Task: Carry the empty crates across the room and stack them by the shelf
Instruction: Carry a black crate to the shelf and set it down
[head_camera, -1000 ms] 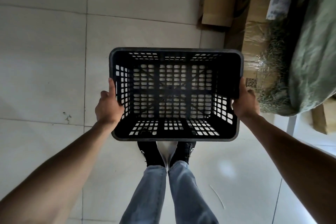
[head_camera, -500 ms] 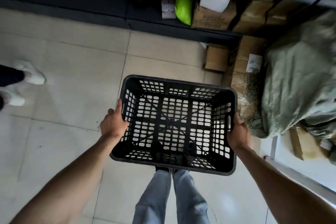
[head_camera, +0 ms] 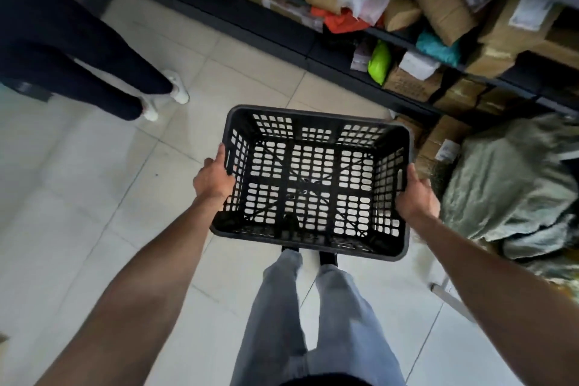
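An empty black plastic crate (head_camera: 313,122) with perforated walls and floor hangs level in front of me, above my legs and the tiled floor. My left hand (head_camera: 213,177) grips its left short side by the handle slot. On the opposite short side my right hand (head_camera: 415,194) holds the rim. A dark shelf (head_camera: 300,41) loaded with cardboard boxes and coloured parcels runs from the top middle to the right edge, just beyond the crate.
Another person's legs (head_camera: 94,56) in dark trousers and white shoes stand at the upper left. A grey-green sack (head_camera: 507,185) and cardboard boxes (head_camera: 438,141) lie on the floor at the right, close to the crate. Pale floor tiles (head_camera: 78,197) spread left.
My view has risen and turned, bringing more of the shelf and the other person's legs into sight. The crate stays gripped in both hands.
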Available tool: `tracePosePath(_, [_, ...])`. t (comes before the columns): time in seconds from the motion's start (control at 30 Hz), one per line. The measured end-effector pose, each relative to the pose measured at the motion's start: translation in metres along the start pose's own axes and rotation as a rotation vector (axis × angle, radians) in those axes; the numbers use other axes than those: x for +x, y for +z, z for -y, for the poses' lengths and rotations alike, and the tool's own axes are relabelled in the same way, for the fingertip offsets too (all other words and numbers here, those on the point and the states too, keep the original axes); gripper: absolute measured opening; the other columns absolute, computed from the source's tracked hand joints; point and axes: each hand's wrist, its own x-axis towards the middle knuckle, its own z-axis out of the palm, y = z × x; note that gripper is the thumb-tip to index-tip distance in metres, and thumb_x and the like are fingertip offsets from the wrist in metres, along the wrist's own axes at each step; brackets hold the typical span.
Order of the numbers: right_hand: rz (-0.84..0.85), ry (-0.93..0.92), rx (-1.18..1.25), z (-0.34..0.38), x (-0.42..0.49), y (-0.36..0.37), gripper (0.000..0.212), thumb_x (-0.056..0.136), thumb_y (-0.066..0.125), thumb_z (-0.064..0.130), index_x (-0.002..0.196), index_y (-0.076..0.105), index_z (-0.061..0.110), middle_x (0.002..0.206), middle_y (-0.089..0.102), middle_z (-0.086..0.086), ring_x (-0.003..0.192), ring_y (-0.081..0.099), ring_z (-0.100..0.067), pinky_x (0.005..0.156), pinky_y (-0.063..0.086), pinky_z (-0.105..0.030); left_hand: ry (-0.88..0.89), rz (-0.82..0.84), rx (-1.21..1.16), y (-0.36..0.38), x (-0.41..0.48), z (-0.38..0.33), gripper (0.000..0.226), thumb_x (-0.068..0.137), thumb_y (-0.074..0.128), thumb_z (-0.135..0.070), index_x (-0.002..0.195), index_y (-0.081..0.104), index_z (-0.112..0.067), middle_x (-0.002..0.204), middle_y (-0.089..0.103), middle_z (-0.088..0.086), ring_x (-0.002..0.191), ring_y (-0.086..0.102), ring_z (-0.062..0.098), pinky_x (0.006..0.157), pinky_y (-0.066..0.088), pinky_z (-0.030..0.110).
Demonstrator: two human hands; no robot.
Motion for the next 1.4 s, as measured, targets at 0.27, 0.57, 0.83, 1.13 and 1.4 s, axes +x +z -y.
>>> tracePosePath(0.27, [-0.022,-0.378,-0.096,0.075,-0.067,-0.017,0.072,0.088,0.051,0.013,0.151,0.023,0.033,0.127,0.053,-0.015,0.099,0.064,-0.037,0.079,0.053,-0.042,-0.339,-0.109,-0.28,-0.009,-0.122,0.128,0.061,0.089,0.051,-0.038,0.143,0.025,-0.041,0.106,0.053,0.007,0.074,0.06,0.027,0.074,0.052,0.04])
tracePosePath(0.57, [0.057,-0.837,-0.338,0.238,-0.169,0.056,0.063,0.088,0.056,0.014,0.144,0.034,0.032,0.116,0.054,-0.012,0.078,0.055,-0.026,0.078,0.054,-0.036,-0.781,-0.176,-0.433,0.031,-0.288,0.3,0.069,0.085,0.05,-0.02,0.148,0.029,-0.037,0.116,0.052,0.012,0.098,0.06,0.033,0.083,0.053,0.045])
tracePosePath(0.83, [0.124,-1.286,-0.556,0.354,-0.339,0.169,0.063,0.087,0.059,0.021,0.143,0.033,0.031,0.107,0.055,-0.007,0.086,0.063,-0.028,0.075,0.058,-0.042,-1.212,-0.229,-0.618,0.093,-0.457,0.417,0.064,0.086,0.051,-0.02,0.145,0.034,-0.039,0.107,0.052,0.009,0.09,0.061,0.031,0.079,0.055,0.042])
tracePosePath(1.13, [0.236,-1.699,-0.725,0.416,-0.531,0.285,0.057,0.09,0.052,0.022,0.143,0.036,0.03,0.108,0.054,-0.01,0.088,0.063,-0.03,0.069,0.049,-0.034,-1.604,-0.393,-0.745,0.151,-0.612,0.474,0.064,0.084,0.051,-0.017,0.142,0.041,-0.04,0.108,0.055,0.012,0.094,0.061,0.034,0.083,0.051,0.043])
tracePosePath(1.4, [0.33,-1.953,-0.874,0.446,-0.679,0.378,0.055,0.09,0.05,0.021,0.143,0.038,0.027,0.115,0.055,-0.013,0.098,0.063,-0.034,0.08,0.054,-0.041,-1.884,-0.417,-0.826,0.181,-0.695,0.503,0.067,0.083,0.054,-0.013,0.143,0.041,-0.039,0.107,0.057,0.009,0.087,0.06,0.029,0.08,0.055,0.042])
